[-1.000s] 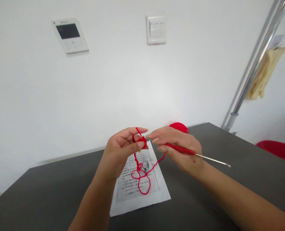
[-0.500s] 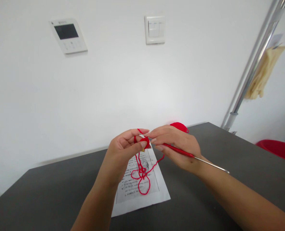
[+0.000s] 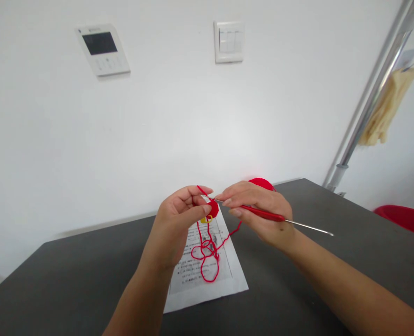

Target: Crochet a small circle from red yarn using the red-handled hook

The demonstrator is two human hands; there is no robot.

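Red crochet pc [image 3: 213, 208] w/ a yellow clip [image 3: 204, 220] at its lower edge is up over the dark table [image 3: 87, 270], pinched btwn thumb & fingers of the L hand [image 3: 173, 219], yarn strand [image 3: 202, 190] slanting over its index finger. R hand [image 3: 270, 198] is closed round the red-handled hook [image 3: 263, 213], thin shaft at the pc's top edge, other end poking out past the hand. Below, yarn loops [image 3: 210, 281] lie on a printed sheet [image 3: 224, 287], w/ the yarn ball [image 3: 262, 183] behind R hand nr the white wall [image 3: 157, 116].
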